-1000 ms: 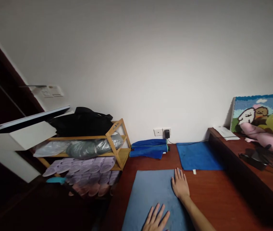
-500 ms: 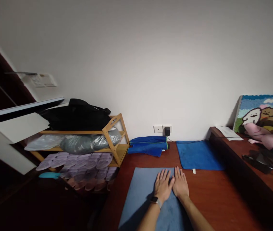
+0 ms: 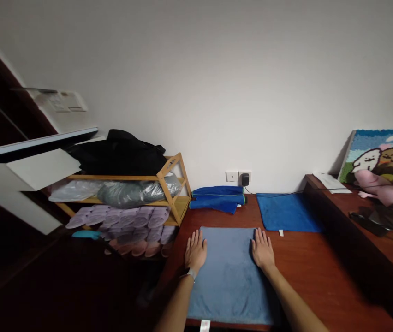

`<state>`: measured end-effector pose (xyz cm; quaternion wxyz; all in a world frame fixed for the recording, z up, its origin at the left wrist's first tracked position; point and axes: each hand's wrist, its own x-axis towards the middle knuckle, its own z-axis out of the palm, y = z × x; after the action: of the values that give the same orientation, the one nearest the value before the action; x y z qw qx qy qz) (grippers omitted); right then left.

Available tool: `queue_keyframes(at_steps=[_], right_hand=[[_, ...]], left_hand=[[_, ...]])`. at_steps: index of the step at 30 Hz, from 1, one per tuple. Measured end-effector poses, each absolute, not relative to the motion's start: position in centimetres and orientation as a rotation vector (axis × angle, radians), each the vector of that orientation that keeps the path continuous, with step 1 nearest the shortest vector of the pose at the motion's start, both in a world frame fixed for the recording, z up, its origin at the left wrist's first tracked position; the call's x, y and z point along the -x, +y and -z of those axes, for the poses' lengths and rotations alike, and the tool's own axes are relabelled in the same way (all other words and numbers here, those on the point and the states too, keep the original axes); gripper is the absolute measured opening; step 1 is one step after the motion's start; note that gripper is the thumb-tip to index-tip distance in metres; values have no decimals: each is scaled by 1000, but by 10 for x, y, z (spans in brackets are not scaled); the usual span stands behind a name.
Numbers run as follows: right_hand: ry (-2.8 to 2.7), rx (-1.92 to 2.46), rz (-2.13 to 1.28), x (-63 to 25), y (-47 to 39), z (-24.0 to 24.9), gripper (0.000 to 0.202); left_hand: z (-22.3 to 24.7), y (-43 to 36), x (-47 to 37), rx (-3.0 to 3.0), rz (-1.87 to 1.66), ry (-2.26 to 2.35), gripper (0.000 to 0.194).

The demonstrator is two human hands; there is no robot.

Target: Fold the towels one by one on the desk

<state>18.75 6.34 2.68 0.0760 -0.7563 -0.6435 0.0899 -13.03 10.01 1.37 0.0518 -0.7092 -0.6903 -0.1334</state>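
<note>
A grey-blue cloth [image 3: 229, 272] lies spread flat on the reddish-brown wooden table [image 3: 307, 276], with a white tag at its near edge. My left hand [image 3: 195, 251], a watch band at its wrist, rests palm down on the cloth's far left corner area, fingers stretched out. On the far right corner, my right hand [image 3: 263, 249] lies flat across the cloth's edge, its fingers slightly apart. Neither hand grips anything. Beyond the right hand, a bright blue cloth [image 3: 288, 212] lies flat with a small white tag.
A folded blue cloth [image 3: 217, 199] lies by the wall under a socket with a black plug [image 3: 245, 179]. To the left stands a wooden rack [image 3: 175, 189] with a black bag [image 3: 120, 154] and several slippers. A raised ledge at right holds a pink plush toy [image 3: 386, 191] and a picture [image 3: 372, 154].
My left hand has slid left across the grey-blue cloth, from beside my right hand to the left edge. My right hand stays near the right edge. The view has tilted down slightly.
</note>
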Motion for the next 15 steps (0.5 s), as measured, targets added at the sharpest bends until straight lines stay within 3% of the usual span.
queue_keyframes(at_steps=[7,10,15], right_hand=[[-1950,2234,-247,-189,6,-8,66],[-2020,2219,-254,-190,0,-6,64],[-2073,2225,-241,-191,0,-13,64]], left_hand=[[-45,57,54,2353,683,-1813,55],[-35,18,-22,2756,649,-1427,56],[-16,-11,-55,2847,521,-1507,63]])
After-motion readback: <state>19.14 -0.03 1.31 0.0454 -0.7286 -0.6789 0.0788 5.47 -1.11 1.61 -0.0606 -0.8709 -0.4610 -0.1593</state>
